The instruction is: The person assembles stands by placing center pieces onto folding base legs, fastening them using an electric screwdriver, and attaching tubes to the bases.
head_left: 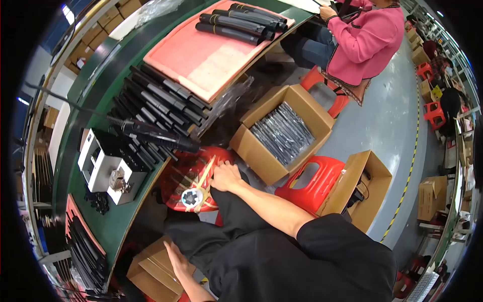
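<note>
My right hand (226, 176) is beside my knee at the edge of a red stool (171, 187). Its fingers are bent and close together, and whatever may be under them is hidden. Yellowish strips (206, 173) cross the stool seat just beside these fingers, next to a small white and dark round object (191, 198). My left hand (178, 259) is held open with straight fingers, over the edge of a cardboard box (153, 269). On the green bench (113, 221) in front of me lie many black tubes (156, 100) and a dark corded tool (151, 133).
A white and black device (108, 168) stands on the bench. Farther along, bundled black tubes (241, 22) rest on a pink mat (196, 53). An open carton (282, 133) holds wrapped dark pieces. Another red stool (312, 183) and an open box (372, 196) stand behind. A person in pink (367, 43) sits nearby.
</note>
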A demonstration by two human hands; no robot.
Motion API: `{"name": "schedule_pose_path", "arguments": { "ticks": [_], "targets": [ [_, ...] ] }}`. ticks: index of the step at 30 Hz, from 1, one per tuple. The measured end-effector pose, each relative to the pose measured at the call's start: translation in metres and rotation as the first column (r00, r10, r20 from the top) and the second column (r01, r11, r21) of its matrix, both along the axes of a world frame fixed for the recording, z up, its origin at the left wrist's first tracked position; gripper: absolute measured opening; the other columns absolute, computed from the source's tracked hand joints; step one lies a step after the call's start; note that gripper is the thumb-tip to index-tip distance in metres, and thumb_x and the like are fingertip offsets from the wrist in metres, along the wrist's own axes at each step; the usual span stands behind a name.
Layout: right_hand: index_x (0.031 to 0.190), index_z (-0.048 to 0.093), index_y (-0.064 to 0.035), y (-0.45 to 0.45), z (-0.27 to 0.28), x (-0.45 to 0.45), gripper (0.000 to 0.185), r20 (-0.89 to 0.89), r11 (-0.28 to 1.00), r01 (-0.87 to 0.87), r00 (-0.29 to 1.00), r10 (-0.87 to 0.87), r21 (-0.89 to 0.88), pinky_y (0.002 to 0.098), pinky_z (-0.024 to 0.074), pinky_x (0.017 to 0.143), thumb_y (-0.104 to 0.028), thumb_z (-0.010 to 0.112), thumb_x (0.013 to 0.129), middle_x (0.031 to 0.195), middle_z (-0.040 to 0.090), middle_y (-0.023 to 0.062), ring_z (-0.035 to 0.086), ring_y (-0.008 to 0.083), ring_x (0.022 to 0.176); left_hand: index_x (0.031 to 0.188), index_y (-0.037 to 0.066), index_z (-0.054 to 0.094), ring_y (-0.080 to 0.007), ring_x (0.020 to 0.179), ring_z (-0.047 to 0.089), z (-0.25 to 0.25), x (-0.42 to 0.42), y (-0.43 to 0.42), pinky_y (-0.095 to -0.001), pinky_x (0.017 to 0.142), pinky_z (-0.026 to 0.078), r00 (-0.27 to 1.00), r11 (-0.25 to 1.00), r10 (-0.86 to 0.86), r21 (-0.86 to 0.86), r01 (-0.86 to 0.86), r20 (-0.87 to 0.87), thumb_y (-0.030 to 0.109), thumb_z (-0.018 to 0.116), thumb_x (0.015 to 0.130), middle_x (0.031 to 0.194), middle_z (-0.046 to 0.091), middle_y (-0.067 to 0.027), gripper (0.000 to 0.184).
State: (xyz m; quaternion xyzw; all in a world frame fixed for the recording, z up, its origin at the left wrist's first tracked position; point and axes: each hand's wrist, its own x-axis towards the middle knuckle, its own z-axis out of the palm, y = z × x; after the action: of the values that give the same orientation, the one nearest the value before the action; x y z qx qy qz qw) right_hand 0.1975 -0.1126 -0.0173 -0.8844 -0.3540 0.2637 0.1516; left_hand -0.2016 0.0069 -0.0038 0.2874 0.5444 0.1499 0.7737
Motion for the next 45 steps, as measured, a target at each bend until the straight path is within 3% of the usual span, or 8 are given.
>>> {"name": "schedule_pose_path", "arguments": {
  "ticks": [2, 4, 20, 24, 27, 31, 37, 45],
  "targets": [
    [0.11, 0.074, -0.003, 0.001, 0.008, 0.002, 0.048, -0.029, 1.0, 0.023, 0.999, -0.023, 0.0, 0.0552, 0.0529, 0.087, -0.045, 0.063, 0.089, 0.122, 0.066, 0.0214, 0.062, 0.042, 0.11, 0.147, -0.002, 0.051, -0.0309, 0.124, 0.065, -0.02, 0.042, 0.024, -0.0378, 0.102, 0.053, 0.977, 0.974, -0.075, 0.194, 0.114, -0.198, 0.071, 0.048, 0.099, 0.139, 0.062, -0.0216, 0.088],
    [0.11, 0.073, -0.003, 0.001, 0.015, 0.006, 0.048, -0.045, 0.999, 0.031, 0.999, -0.031, 0.004, 0.0549, 0.0526, 0.087, -0.045, 0.063, 0.09, 0.123, 0.066, 0.0214, 0.061, 0.042, 0.11, 0.159, -0.007, 0.017, -0.0433, 0.128, 0.061, -0.068, 0.064, 0.04, -0.0458, 0.103, 0.052, 0.071, 0.709, -0.249, -0.132, 0.693, -0.966, 0.077, 0.057, 0.089, 0.144, 0.05, -0.0348, 0.117],
    [0.11, 0.072, -0.0083, -0.009, -0.008, 0.021, 0.037, 0.297, 0.978, 0.2, 0.939, -0.174, -0.057, 0.0526, 0.0536, 0.085, -0.039, 0.062, 0.091, 0.116, 0.066, 0.0192, 0.062, 0.0415, 0.108, 0.158, -0.006, 0.02, -0.0415, 0.106, 0.066, -0.074, 0.071, 0.092, -0.0497, 0.087, 0.058, -0.077, 0.72, 0.099, 0.018, 0.693, -0.992, 0.069, 0.058, 0.093, 0.125, 0.054, -0.0241, 0.107],
    [0.103, 0.069, -0.0038, -0.017, -0.028, 0.039, 0.028, 0.062, 0.862, 0.42, 0.889, -0.453, 0.283, 0.0504, 0.052, 0.081, -0.028, 0.061, 0.094, 0.109, 0.065, 0.0194, 0.063, 0.0388, 0.1, 0.157, -0.007, 0.023, -0.0398, 0.106, 0.065, -0.066, 0.093, 0.092, -0.0486, 0.087, 0.058, -0.127, 0.727, 0.076, -0.032, 0.686, -0.989, 0.067, 0.059, 0.093, 0.125, 0.053, -0.0233, 0.105],
    [0.104, 0.066, -0.0034, -0.026, -0.016, 0.061, 0.017, -0.144, 0.492, 0.628, 0.692, -0.707, 0.603, 0.0447, 0.0494, 0.085, -0.016, 0.062, 0.093, 0.109, 0.064, 0.0166, 0.06, 0.0339, 0.1, 0.157, -0.007, 0.024, -0.0393, 0.11, 0.063, -0.08, 0.087, 0.082, -0.0475, 0.088, 0.057, -0.066, 0.726, 0.08, 0.013, 0.688, -0.995, 0.066, 0.059, 0.094, 0.126, 0.053, -0.0227, 0.102],
    [0.11, 0.061, -0.0036, -0.016, 0.113, 0.154, 0.02, 0.325, 0.437, 0.085, 0.544, -0.774, 0.896, 0.0392, 0.042, 0.096, -0.007, 0.064, 0.091, 0.11, 0.062, 0.0132, 0.055, 0.0302, 0.1, 0.156, -0.007, 0.025, -0.0391, 0.112, 0.061, -0.087, 0.089, 0.076, -0.0482, 0.09, 0.056, -0.074, 0.733, 0.068, 0.0, 0.68, -0.995, 0.063, 0.058, 0.096, 0.127, 0.052, -0.0224, 0.098],
    [0.128, 0.06, -0.0043, 0.024, 0.201, 0.334, 0.044, 0.712, 0.717, -0.084, 0.24, -0.66, 0.692, 0.0449, 0.0415, 0.107, -0.024, 0.069, 0.09, 0.129, 0.062, 0.016, 0.056, 0.0354, 0.12, 0.156, -0.005, 0.024, -0.0391, 0.112, 0.061, -0.085, 0.077, 0.073, -0.0486, 0.091, 0.055, -0.038, 0.739, 0.088, 0.04, 0.673, -0.995, 0.063, 0.058, 0.096, 0.128, 0.051, -0.0225, 0.097],
    [0.128, 0.058, -0.0015, 0.048, 0.221, 0.37, 0.068, 0.709, 0.977, 0.198, 0.677, -0.199, 0.085, 0.0495, 0.054, 0.091, -0.044, 0.079, 0.08, 0.124, 0.065, 0.0234, 0.068, 0.0414, 0.104, 0.155, -0.004, 0.023, -0.0394, 0.114, 0.06, -0.08, 0.073, 0.074, -0.0491, 0.092, 0.055, 0.011, 0.773, 0.09, 0.077, 0.63, -0.996, 0.061, 0.061, 0.095, 0.13, 0.05, -0.0226, 0.096]
  ]
}}
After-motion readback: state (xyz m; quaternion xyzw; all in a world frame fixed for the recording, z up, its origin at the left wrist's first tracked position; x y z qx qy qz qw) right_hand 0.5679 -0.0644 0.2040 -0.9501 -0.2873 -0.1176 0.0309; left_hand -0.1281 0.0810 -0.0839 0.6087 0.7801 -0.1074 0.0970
